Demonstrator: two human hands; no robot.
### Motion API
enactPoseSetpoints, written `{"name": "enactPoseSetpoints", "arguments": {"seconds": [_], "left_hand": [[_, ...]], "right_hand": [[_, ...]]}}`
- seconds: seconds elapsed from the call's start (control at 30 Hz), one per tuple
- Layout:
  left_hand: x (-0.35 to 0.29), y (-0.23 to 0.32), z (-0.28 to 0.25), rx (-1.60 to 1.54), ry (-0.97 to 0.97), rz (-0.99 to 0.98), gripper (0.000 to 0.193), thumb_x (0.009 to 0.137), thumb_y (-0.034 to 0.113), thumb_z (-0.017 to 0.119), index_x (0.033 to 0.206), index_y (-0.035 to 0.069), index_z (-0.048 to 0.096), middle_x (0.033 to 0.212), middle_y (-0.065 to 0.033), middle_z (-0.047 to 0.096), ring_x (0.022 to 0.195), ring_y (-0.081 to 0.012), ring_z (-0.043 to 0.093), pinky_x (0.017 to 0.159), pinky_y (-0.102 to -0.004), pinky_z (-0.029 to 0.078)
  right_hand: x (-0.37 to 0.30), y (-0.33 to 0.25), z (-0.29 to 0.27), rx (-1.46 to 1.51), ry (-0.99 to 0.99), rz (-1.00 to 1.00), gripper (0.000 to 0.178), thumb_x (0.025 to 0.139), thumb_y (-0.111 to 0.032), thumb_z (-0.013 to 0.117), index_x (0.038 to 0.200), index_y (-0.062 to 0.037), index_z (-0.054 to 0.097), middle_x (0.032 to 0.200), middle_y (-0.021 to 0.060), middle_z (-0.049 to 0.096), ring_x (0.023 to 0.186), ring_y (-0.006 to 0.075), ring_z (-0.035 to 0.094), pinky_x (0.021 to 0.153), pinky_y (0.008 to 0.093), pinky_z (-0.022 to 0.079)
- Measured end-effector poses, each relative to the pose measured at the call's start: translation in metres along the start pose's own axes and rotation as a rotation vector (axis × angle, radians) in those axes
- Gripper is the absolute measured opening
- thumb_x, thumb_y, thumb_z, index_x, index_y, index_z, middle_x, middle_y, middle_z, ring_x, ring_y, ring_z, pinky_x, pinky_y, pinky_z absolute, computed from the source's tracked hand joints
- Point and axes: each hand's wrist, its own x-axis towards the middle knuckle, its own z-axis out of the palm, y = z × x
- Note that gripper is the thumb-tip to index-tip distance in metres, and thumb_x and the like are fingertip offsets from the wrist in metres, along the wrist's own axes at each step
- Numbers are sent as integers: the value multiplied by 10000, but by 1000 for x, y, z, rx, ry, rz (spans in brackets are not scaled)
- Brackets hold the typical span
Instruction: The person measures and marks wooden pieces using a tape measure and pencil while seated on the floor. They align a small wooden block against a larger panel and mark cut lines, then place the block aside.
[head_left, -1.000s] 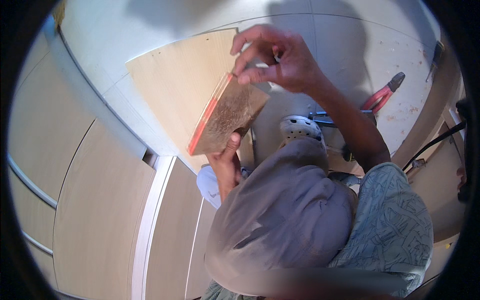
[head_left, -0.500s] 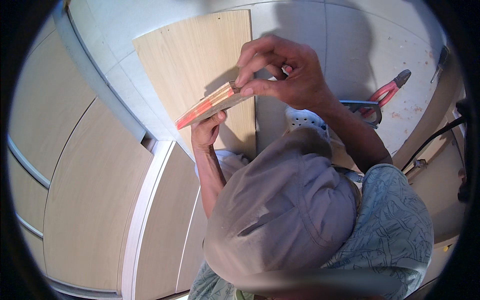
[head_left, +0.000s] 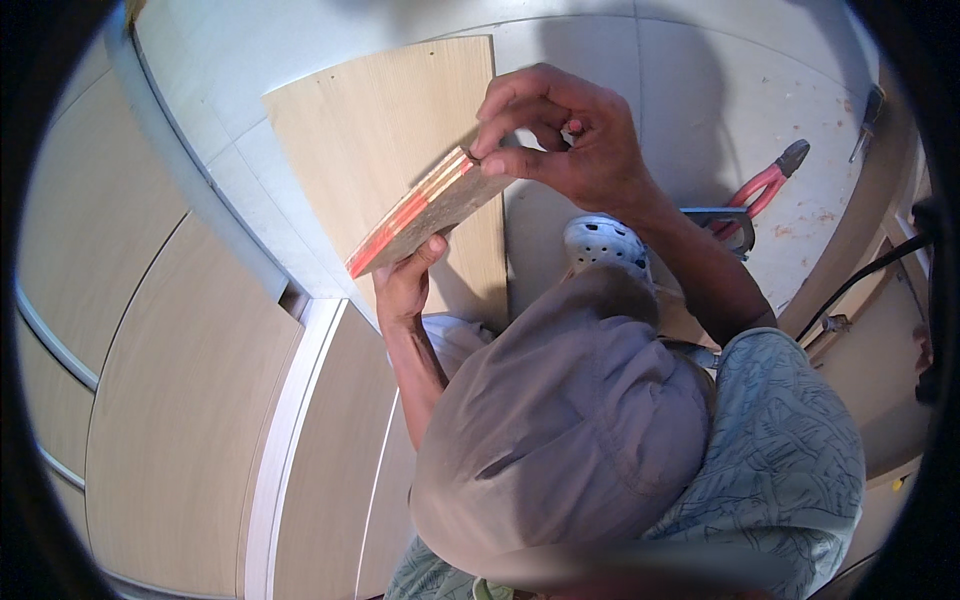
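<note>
The left hand [head_left: 403, 285] is gripping a flat, layered wooden board [head_left: 445, 208], its thumb lying on the rough brown face; the edge is showing red and pale stripes. The right hand [head_left: 600, 150] is curling half-open at the upper corner; whether it is pinching, I cannot tell. The board is leaning above a smooth wood-grain panel [head_left: 390, 115].

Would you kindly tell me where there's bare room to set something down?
Beyond the right hand, between the flat pale-wood panel and the red-handled pliers, the light floor tile is bare, partly shadowed. The panel's upper-left part is bare too. Right of the white perforated clog, by the pliers, is crowded.
</note>
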Motion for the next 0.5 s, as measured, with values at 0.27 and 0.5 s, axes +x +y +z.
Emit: {"name": "enactPoseSetpoints", "arguments": {"seconds": [0.27, 0.5], "left_hand": [[-18, 45, 57, 567, 168, 3, 581, 843, 166, 934, 1332, -32, 690, 1215, -164, 764, 1136, -278, 719, 1027, -422, 562], [-15, 56, 111, 884, 135, 194, 406, 951, 161, 826, 1261, -66, 693, 1136, -187, 787, 1059, -253, 740, 954, -394, 574]], "right_hand": [[10, 28, -17, -25, 180, 91, 371, 888, -94, 883, 1216, -84, 709, 975, -7, 823, 643, -50, 529, 527, 192, 353], [25, 43, -21, -39, 261, 201, 349, 900, -18, 849, 1210, -36, 689, 1002, 13, 809, 671, -27, 477, 580, 167, 383]]}}
